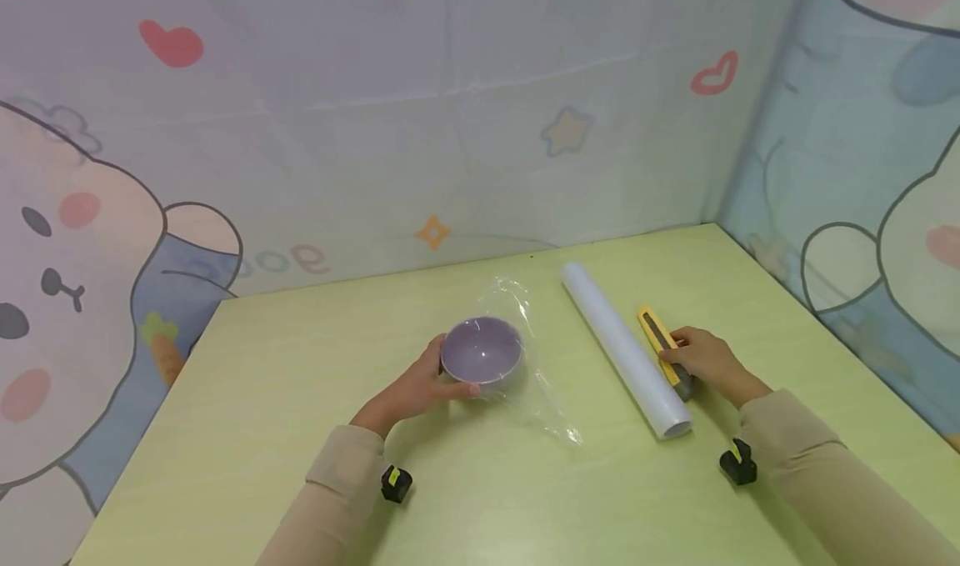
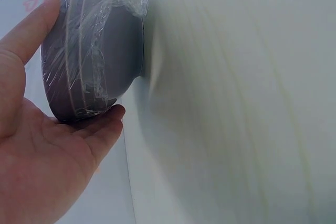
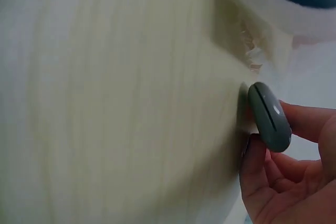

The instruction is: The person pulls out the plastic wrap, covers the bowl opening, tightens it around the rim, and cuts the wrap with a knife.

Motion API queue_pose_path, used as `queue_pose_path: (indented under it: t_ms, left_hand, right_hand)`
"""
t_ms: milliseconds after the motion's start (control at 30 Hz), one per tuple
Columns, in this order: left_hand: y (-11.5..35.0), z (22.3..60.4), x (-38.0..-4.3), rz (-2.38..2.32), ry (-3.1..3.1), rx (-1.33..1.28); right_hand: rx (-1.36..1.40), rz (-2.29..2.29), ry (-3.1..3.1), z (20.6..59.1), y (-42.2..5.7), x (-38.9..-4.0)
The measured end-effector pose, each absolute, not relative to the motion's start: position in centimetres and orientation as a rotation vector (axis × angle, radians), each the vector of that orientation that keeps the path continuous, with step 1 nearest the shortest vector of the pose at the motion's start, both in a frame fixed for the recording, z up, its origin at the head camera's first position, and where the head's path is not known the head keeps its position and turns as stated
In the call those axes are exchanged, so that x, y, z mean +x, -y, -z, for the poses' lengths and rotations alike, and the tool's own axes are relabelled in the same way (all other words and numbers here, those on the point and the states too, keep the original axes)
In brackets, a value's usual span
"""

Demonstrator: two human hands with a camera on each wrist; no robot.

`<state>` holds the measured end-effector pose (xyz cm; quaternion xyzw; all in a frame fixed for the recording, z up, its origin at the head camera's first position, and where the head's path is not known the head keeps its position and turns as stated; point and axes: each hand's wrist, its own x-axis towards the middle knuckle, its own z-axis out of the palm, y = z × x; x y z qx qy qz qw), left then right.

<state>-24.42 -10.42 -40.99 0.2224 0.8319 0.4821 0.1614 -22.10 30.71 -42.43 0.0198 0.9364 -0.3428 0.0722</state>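
Note:
My left hand point(image 1: 417, 393) grips the near left side of a small purple bowl point(image 1: 482, 351), thumb at the front rim and fingers round the far side. Clear plastic film point(image 2: 97, 40) covers the bowl and clings in wrinkles to its side in the left wrist view. Loose film trails over the table to the bowl's right. In my right hand point(image 1: 708, 362) a yellow and grey utility knife point(image 1: 660, 345) is pinched between thumb and fingers, close over the table. Its grey rounded end point(image 3: 269, 116) faces the right wrist camera; no blade shows.
A white roll point(image 1: 626, 349) of film lies slantwise between the bowl and the knife. The light wooden table point(image 1: 300, 349) meets a printed cloth backdrop point(image 1: 360, 132) at the back and on the right. A black wrist camera point(image 1: 397, 483) sits at the left sleeve.

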Motion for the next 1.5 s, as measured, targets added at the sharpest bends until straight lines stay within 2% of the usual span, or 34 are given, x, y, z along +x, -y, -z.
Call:
queue_pose_path:
  t_ms: [367, 867, 1067, 1233, 1500]
  left_hand:
    - [10.4, 40.8, -24.4, -1.397, -2.354, 0.650]
    - [10.7, 40.9, -24.6, -1.410, -2.300, 0.594]
    - [10.5, 41.2, -24.5, -1.439, -2.296, 0.580]
    - [10.6, 41.8, -24.3, -1.448, -2.293, 0.538]
    - [10.7, 41.5, -24.6, -1.455, -2.309, 0.596]
  right_hand:
    - [-0.012, 0.788, -2.845, 41.5, -31.2, -21.9]
    - [-0.016, 0.765, -2.865, 40.1, -30.8, -22.7]
    - [-0.009, 0.781, -3.030, 37.6, -27.8, -24.2]
    - [-0.176, 0.805, -3.097, 35.9, -23.1, -26.1]
    - [-0.383, 0.835, -3.104, 35.6, -16.3, -28.9]
